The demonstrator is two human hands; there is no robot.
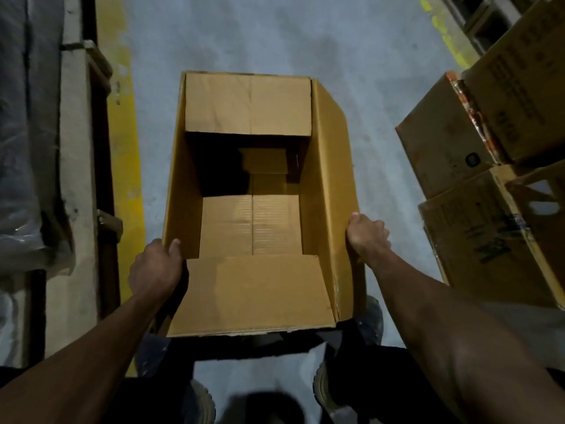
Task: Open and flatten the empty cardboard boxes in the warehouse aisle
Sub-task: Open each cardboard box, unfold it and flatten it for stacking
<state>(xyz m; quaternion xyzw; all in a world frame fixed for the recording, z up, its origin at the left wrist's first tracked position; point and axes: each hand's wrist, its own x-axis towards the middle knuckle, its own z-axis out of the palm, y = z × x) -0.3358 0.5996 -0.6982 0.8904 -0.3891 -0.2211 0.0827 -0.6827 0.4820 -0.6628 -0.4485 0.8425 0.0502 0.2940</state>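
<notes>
Two hands, left hand [154,270] and right hand [368,235], on opposite box [250,209] walls

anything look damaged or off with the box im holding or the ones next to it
The open box held by the left hand and right hand looks sound, just creased. To the right, the stacked boxes sit tilted, and one has a torn orange-taped edge.

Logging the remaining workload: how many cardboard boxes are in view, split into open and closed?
Open empty brown cardboard box, held by left hand and right hand: 1
Closed printed brown cardboard boxes stacked at right: 3
Total: 4
</notes>
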